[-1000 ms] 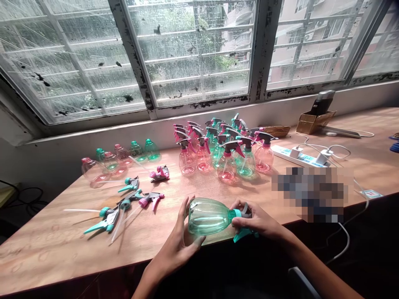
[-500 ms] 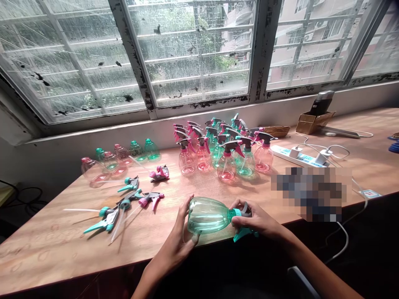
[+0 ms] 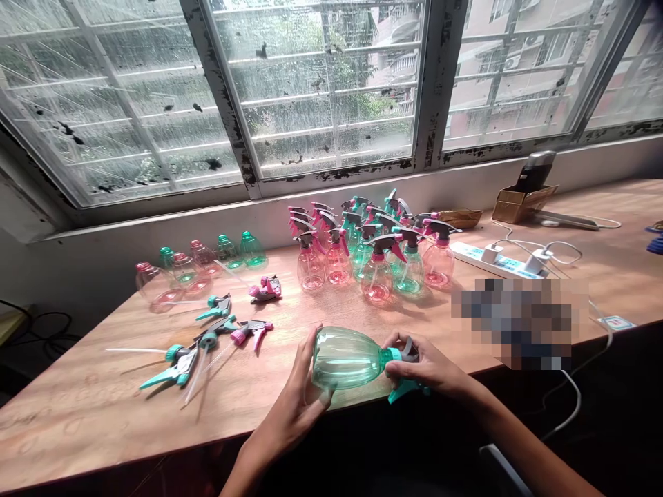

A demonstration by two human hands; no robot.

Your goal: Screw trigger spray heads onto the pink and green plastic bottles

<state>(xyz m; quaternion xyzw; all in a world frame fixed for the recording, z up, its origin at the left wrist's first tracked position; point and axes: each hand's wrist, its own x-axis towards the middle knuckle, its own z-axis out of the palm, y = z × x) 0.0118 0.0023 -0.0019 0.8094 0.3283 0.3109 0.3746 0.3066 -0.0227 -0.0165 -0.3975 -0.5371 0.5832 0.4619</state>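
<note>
I hold a clear green spray bottle [image 3: 346, 359] on its side just above the front edge of the wooden table [image 3: 88, 407]. My left hand [image 3: 296, 407] cups the bottle's base, fingers wrapped round it. My right hand [image 3: 429, 369] is closed on the teal and grey trigger head [image 3: 407, 373] at the bottle's neck. Loose trigger heads with dip tubes [image 3: 207, 342] lie to the left.
A cluster of finished pink and green spray bottles [image 3: 373, 252] stands behind my hands. Several headless bottles [image 3: 197, 266] sit at the back left by the window. A power strip with cables [image 3: 497, 261] and a cardboard box [image 3: 523, 200] lie at the right.
The bottle's base has lifted slightly and my left fingers have closed tighter round it. My right hand stays on the trigger head.
</note>
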